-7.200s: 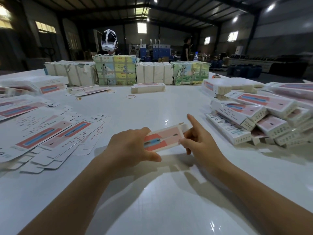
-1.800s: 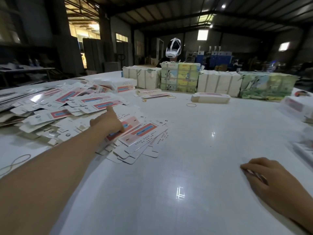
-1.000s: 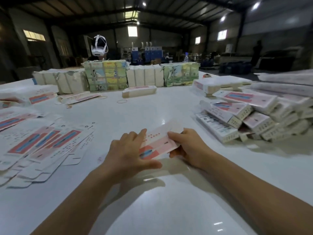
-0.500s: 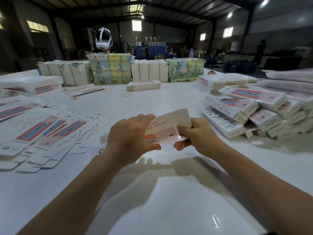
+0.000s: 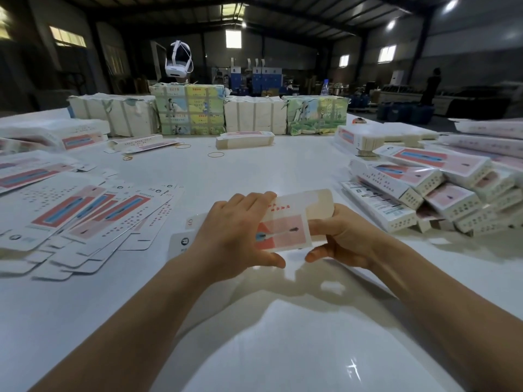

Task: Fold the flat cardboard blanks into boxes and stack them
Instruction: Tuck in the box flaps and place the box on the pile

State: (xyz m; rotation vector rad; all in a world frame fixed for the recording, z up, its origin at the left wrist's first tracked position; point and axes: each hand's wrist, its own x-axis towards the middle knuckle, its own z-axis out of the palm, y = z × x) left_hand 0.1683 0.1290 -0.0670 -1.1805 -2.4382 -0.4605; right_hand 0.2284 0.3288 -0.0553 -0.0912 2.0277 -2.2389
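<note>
While fingers curl, left hand [image 5: 235, 236] and right hand [image 5: 339, 239] grip the blank [image 5: 288, 222].

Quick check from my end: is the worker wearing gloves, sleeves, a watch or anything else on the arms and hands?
Nothing worn that shows. The left hand and right hand are bare, with no gloves, and I can see no rings. Both forearms are bare up to the frame's bottom edge: no sleeves, watch, wristband or markings in view. Anything above that is out of frame.

roof: dark pitched metal roof [image 5: 283, 12], lit ceiling lamps [image 5: 450, 4]
walls: grey, small bright windows [image 5: 387, 54]
furniture: glossy white table [image 5: 254, 171]
rear: blue machines [image 5: 267, 77]
</note>
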